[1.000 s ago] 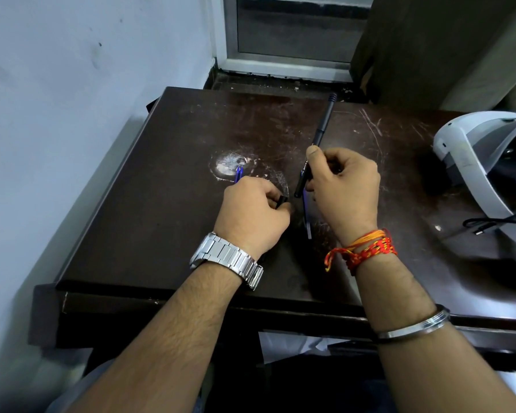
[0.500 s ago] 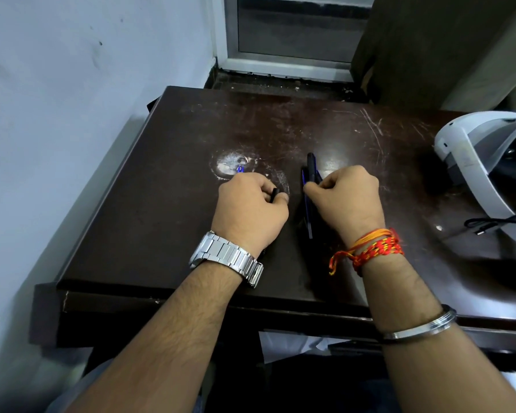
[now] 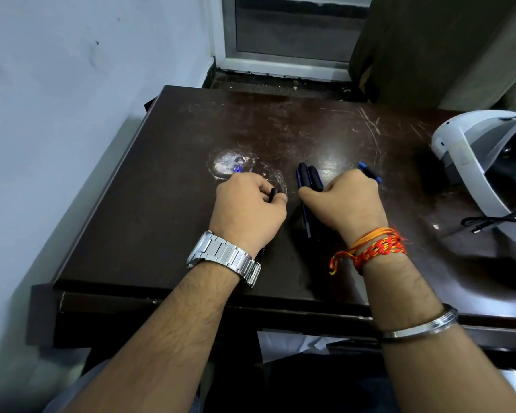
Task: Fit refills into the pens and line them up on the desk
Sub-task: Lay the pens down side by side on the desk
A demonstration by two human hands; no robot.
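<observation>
The left hand point(image 3: 248, 210) is curling into a loose fist in the middle of the frame, its thumb and forefinger pinching a short black pen part point(image 3: 272, 194) whose end is poking out between them. A blue tip point(image 3: 237, 169) is showing just above the knuckles of that hand; whether it belongs to the same piece cannot be told.

The right hand point(image 3: 350, 204) is lying knuckles-up just right of centre, fingers folded down over the pens. Two black pens point(image 3: 309, 177) are lying side by side on the desk point(image 3: 161, 204), touching each other, their rounded ends sticking out above the thumb and their lower parts hidden under the hand. A thin blue refill point(image 3: 306, 219) is running along the left edge of the pair and showing below the thumb. Another pen with a blue end point(image 3: 370, 172) is poking out at the upper right of this hand, angled toward the right; how firmly the fingers are gripping it cannot be told.

A metal watch point(image 3: 225, 256) is sitting on the left wrist, red and orange threads point(image 3: 376, 248) and a steel bangle point(image 3: 420, 326) on the right arm. A white headset point(image 3: 471, 162) with a black cable point(image 3: 495, 220) is resting at the right edge of the frame.
</observation>
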